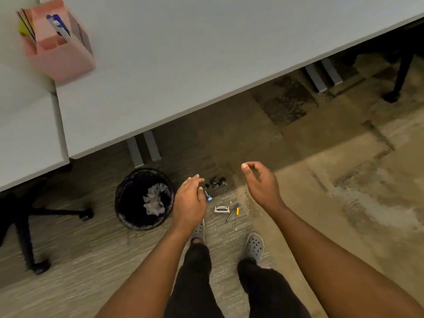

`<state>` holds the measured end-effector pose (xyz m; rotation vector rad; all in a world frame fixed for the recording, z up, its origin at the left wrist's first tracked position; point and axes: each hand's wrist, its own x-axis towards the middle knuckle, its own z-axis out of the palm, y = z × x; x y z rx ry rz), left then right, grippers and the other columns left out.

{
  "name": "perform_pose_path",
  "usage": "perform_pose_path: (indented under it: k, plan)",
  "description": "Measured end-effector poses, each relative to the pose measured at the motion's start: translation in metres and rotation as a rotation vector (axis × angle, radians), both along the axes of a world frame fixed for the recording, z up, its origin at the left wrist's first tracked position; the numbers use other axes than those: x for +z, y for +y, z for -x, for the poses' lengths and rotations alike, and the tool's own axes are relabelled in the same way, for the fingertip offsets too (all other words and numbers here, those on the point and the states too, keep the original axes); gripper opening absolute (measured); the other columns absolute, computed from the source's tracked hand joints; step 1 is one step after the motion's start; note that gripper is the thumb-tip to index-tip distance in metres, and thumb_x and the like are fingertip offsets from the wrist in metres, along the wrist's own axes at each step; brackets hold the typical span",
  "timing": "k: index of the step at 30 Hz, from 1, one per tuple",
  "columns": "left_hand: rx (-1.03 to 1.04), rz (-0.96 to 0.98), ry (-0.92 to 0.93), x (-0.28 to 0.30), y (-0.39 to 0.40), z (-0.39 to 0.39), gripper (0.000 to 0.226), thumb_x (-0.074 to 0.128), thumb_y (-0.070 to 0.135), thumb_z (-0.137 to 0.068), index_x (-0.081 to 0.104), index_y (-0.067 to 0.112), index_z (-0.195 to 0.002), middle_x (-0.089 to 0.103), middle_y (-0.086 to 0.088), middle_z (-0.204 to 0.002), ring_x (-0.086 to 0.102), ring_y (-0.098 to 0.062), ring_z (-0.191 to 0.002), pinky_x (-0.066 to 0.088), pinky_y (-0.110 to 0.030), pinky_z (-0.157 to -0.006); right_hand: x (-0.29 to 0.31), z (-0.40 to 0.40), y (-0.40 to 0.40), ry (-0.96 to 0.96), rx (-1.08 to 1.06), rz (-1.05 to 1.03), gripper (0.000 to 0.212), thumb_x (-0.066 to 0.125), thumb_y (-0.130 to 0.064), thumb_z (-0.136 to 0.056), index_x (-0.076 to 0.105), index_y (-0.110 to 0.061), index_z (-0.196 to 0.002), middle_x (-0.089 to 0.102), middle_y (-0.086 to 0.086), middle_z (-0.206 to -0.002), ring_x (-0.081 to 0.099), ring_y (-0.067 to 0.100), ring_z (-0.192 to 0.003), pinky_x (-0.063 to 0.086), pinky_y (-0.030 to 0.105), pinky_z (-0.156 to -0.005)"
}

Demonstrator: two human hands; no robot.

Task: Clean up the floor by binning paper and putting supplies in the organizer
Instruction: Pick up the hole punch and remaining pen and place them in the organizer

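Above the floor [321,203] supplies, both hands, left [189,199] and right [260,183], hung loosely curled and empty; judged best to gather the binder clips [219,182] first for the pink organizer [62,42] on the bench [183,65].

I see my two bare forearms with no sleeves, black trousers [195,283], and grey perforated clogs [254,246] on both feet.

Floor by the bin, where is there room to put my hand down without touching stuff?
Bare carpet lies right of the yellow pen, under the right hand, and left of the bin toward the chair base. It is crowded between the bin and pens: binder clips, a blue-tipped item and a stapler cluster beside the left hand.
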<state>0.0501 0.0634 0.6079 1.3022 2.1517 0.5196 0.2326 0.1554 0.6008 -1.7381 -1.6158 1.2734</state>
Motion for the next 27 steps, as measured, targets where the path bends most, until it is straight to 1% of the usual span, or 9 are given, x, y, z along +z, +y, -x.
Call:
perform_pose_path:
  k: [4,9,12,13,16,17,21,24,27]
  plan:
    - [-0.034,0.097,-0.016,-0.078,-0.005,0.019,0.031,0.047,0.009,-0.097,0.062,0.013,-0.123,0.058,-0.004,-0.137,0.046,-0.019,-0.132,0.030,-0.025,-0.109,-0.087,0.003,-0.004,-0.014,-0.148,0.106,0.014,0.052,-0.039,-0.097,0.063,-0.031,-0.094,0.066,-0.011,-0.087,0.062,0.010,-0.085,0.040,0.014,-0.065]
    - [-0.077,0.195,-0.041,-0.184,-0.005,0.028,0.031,0.048,0.008,-0.095,0.062,0.012,-0.122,0.063,-0.006,-0.128,0.053,-0.022,-0.122,0.036,-0.023,-0.096,-0.207,0.000,-0.014,-0.047,-0.186,0.190,0.021,0.051,-0.034,-0.099,0.066,-0.020,-0.096,0.069,0.003,-0.086,0.062,0.016,-0.081,0.045,0.025,-0.069]
    - [-0.094,0.245,-0.038,-0.250,-0.004,0.027,0.032,0.050,0.009,-0.093,0.063,0.014,-0.122,0.067,-0.009,-0.121,0.057,-0.026,-0.114,0.043,-0.030,-0.092,-0.277,-0.002,-0.025,-0.079,-0.197,0.249,0.016,0.051,-0.035,-0.097,0.065,-0.028,-0.092,0.068,-0.007,-0.084,0.062,0.010,-0.078,0.043,0.011,-0.066]
    - [-0.095,0.256,-0.046,-0.273,-0.005,0.026,0.032,0.050,0.010,-0.093,0.063,0.015,-0.122,0.068,-0.010,-0.118,0.059,-0.027,-0.110,0.045,-0.032,-0.090,-0.301,-0.003,-0.029,-0.080,-0.215,0.283,0.017,0.052,-0.036,-0.097,0.065,-0.028,-0.092,0.069,-0.007,-0.085,0.064,0.011,-0.081,0.046,0.013,-0.070]
    - [-0.077,0.333,-0.105,-0.346,-0.012,0.023,0.032,0.052,0.014,-0.092,0.063,0.019,-0.121,0.071,-0.011,-0.113,0.066,-0.031,-0.098,0.050,-0.034,-0.083,-0.379,-0.012,-0.045,-0.121,-0.243,0.428,0.016,0.053,-0.030,-0.096,0.065,-0.019,-0.094,0.072,0.005,-0.093,0.067,0.027,-0.090,0.053,0.039,-0.086]
    - [-0.068,0.374,-0.134,-0.370,-0.014,0.022,0.031,0.052,0.014,-0.091,0.063,0.019,-0.121,0.071,-0.010,-0.113,0.067,-0.030,-0.097,0.052,-0.034,-0.084,-0.405,-0.016,-0.052,-0.161,-0.236,0.476,0.014,0.053,-0.026,-0.095,0.065,-0.019,-0.092,0.072,0.007,-0.092,0.067,0.029,-0.091,0.053,0.041,-0.086]
    - [-0.119,0.492,-0.141,-0.468,-0.029,0.014,0.026,0.052,0.014,-0.090,0.067,0.015,-0.111,0.072,-0.010,-0.109,0.066,-0.031,-0.100,0.052,-0.037,-0.087,-0.502,-0.029,-0.082,-0.326,-0.212,0.646,0.012,0.059,-0.024,-0.088,0.067,-0.017,-0.082,0.073,0.004,-0.084,0.069,0.028,-0.088,0.055,0.035,-0.082]
    - [-0.245,0.521,-0.077,-0.528,-0.043,0.001,0.021,0.051,0.021,-0.090,0.069,0.016,-0.102,0.073,-0.011,-0.096,0.065,-0.033,-0.091,0.054,-0.041,-0.078,-0.562,-0.029,-0.099,-0.410,-0.177,0.694,0.015,0.059,-0.022,-0.086,0.070,-0.012,-0.087,0.074,0.010,-0.090,0.069,0.028,-0.091,0.055,0.036,-0.085]
    - [-0.411,0.511,-0.044,-0.573,-0.057,-0.023,0.022,0.053,0.028,-0.092,0.071,0.020,-0.100,0.073,-0.010,-0.095,0.066,-0.032,-0.088,0.054,-0.039,-0.075,-0.605,-0.026,-0.106,-0.506,-0.122,0.662,0.017,0.057,-0.025,-0.087,0.068,-0.013,-0.091,0.072,0.012,-0.099,0.066,0.029,-0.098,0.048,0.028,-0.082]
